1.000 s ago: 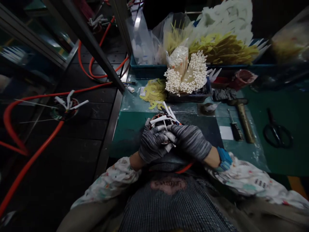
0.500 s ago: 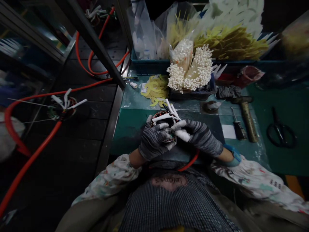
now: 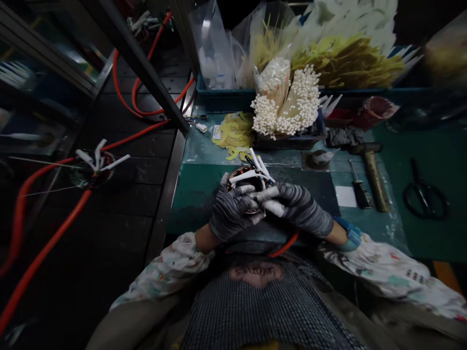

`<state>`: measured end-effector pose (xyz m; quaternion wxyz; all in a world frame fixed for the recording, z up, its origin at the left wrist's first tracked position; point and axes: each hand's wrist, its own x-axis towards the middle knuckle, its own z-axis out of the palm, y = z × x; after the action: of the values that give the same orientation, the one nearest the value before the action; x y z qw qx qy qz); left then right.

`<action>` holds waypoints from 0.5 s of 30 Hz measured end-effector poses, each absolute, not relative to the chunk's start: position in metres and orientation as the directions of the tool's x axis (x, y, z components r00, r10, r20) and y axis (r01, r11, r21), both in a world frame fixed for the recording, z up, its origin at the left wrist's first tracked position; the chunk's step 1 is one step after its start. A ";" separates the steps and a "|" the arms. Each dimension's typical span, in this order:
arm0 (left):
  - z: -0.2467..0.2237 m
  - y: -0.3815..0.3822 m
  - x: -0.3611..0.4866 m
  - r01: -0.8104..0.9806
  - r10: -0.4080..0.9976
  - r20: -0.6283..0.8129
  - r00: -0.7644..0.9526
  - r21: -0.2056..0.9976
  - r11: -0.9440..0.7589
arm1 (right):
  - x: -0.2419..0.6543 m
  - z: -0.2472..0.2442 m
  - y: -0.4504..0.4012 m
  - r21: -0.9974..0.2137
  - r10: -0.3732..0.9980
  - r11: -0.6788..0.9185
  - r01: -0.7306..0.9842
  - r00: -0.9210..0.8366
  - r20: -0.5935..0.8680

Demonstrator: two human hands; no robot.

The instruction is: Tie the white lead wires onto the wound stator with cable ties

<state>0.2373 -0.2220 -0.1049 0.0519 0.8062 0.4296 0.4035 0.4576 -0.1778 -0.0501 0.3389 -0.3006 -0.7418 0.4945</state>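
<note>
While the left hand (image 3: pixel 232 206) curls around a wire-wound ring (image 3: pixel 243 174) at frame centre, right hand (image 3: pixel 304 206) half-closed, fingertips at its edge, grip unclear

Wound ring (image 3: pixel 239 174), copper-red, round, dark-centred | white sleeves (image 3: pixel 260 164) and dark leads rise off its far side, one sleeve lying across the opening | I hold it above the green bench, its near edge partly hidden

From the wire coil (image 3: pixel 238 172), a low reach at 9 o'clock could cross the green tabletop (image 3: pixel 191 187). The metal post (image 3: pixel 142 65) obstructs 10 o'clock, the white-tipped bundle (image 3: pixel 284 109) 1 o'clock; dimly seen, the hammer (image 3: pixel 375 180) probably obstructs 3 o'clock.
</note>
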 end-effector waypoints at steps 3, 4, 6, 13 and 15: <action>-0.101 -0.222 0.238 0.623 0.731 0.595 0.334 0.443 -0.645 | 0.463 -0.057 -0.182 -0.911 0.650 0.406 0.075 -0.725 0.229; -0.099 -0.223 0.238 0.614 0.736 0.586 0.338 0.455 -0.644 | 0.465 -0.060 -0.184 -0.915 0.671 0.383 0.128 -0.719 0.180; -0.095 -0.223 0.238 0.604 0.747 0.574 0.335 0.478 -0.638 | 0.470 -0.064 -0.189 -0.909 0.753 0.330 0.255 -0.651 0.091; -0.093 -0.224 0.242 0.607 0.772 0.554 0.312 0.508 -0.611 | 0.467 -0.056 -0.197 -0.760 0.513 0.645 0.079 -0.782 0.354; -0.095 -0.224 0.243 0.619 0.767 0.560 0.313 0.492 -0.612 | 0.452 -0.054 -0.195 -0.752 0.561 0.649 0.120 -0.743 0.365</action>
<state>0.2433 -0.2235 -0.0955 0.0930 0.8049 0.4305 0.3976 0.4524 -0.1953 -0.0544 0.2986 -0.1986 -0.8574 0.3691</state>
